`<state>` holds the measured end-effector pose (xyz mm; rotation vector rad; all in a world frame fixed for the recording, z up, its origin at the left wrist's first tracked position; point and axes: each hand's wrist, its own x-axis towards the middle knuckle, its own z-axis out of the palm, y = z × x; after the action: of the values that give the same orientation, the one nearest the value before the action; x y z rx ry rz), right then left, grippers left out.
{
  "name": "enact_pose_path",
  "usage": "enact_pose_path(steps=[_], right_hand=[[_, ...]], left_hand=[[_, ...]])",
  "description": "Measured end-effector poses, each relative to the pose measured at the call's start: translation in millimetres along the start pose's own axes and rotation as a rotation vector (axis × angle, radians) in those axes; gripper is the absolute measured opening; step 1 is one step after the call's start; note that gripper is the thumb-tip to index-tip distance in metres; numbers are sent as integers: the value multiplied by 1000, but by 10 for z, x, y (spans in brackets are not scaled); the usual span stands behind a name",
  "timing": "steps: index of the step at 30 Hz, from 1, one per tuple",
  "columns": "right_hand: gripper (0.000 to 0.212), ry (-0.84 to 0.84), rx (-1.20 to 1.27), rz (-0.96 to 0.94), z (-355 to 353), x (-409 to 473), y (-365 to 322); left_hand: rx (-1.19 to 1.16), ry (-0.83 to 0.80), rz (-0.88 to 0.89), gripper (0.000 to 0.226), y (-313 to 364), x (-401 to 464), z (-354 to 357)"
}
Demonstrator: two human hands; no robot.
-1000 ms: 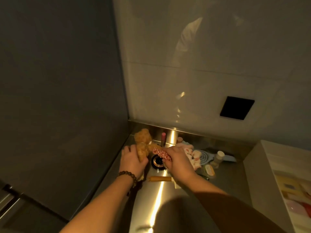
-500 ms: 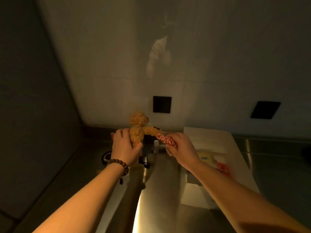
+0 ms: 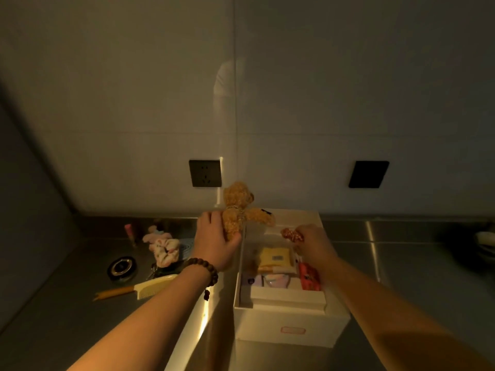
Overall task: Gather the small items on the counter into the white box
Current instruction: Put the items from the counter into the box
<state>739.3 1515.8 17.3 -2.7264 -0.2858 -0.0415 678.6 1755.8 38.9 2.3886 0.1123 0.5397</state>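
My left hand (image 3: 215,243) grips a small brown teddy bear (image 3: 238,210) by its body, held upright over the left wall of the white box (image 3: 289,321). My right hand (image 3: 312,243) pinches a red-and-white patterned scrunchie (image 3: 292,234) above the open box. Inside the box lie a yellow packet (image 3: 276,257), a red packet (image 3: 309,277) and pale items. On the steel counter (image 3: 67,303) to the left remain a floral scrunchie (image 3: 164,250), a cream comb (image 3: 154,286), a round black compact (image 3: 122,266) and a pink tube (image 3: 129,231).
Two black wall sockets (image 3: 205,173) sit on the tiled back wall. A dark side wall closes the counter on the left. At the far right edge stands a dark dish (image 3: 484,245). Keys (image 3: 155,270) lie beside the comb.
Both hands have carried the bear and the red scrunchie to the right, from over the cluttered corner to above the white box. The two hands have drawn apart.
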Motion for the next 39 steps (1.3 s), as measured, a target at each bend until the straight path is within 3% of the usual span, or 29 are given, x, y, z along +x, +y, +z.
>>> enact_pose_path(steps=[5,10,14,18,25,28,30,33,35,39], right_hand=[[27,-144,-296,14,289,163,114],[30,-153,-249,62,519,225,206],[53,-126,-401,30,607,145,219],[58,-95,-263,121,546,63,179],[25,-189,-240,51,414,88,171],[13,-99,23,126,338,83,172],[24,-62,218,184,282,74,156],[35,-223,260,235,373,48,180],[50,-276,167,307,564,3,213],[65,-140,16,305,779,-71,210]], left_hand=[[-22,-26,43,58,-100,257,99],[-41,-70,65,63,-246,385,180],[-47,-101,59,64,-318,399,233],[-50,-92,76,63,-338,424,273],[-60,-87,85,59,-296,414,341],[-75,-80,98,57,-277,427,347],[-77,-64,118,56,-261,433,349],[-91,-66,127,57,-240,423,351],[-99,-64,134,58,-236,409,350],[-108,-73,136,58,-229,385,336]])
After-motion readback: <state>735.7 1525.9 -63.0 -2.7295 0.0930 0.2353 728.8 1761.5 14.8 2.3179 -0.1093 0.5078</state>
